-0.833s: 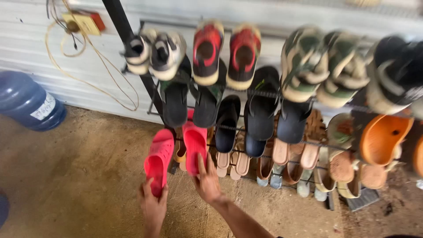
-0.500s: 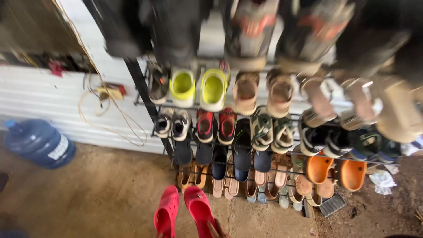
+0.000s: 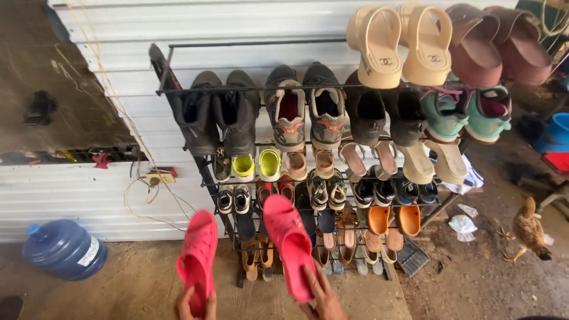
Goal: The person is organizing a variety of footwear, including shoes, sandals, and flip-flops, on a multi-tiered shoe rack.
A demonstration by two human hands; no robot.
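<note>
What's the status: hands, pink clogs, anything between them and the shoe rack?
Left hand grips left pink clog, right hand grips right pink clog. Both clogs held up before the shoe rack. Nothing between; rack tiers look full.

Two bare hands, left hand and right hand, fingers unadorned, below the shoe rack; no sleeves, rings or gloves visible

Both hands sit at the bottom edge of the view, raised in front of the body. The left hand shows only curled fingertips, gripping from below. The right hand reaches up with fingers spread, pressed flat and clasping.
</note>
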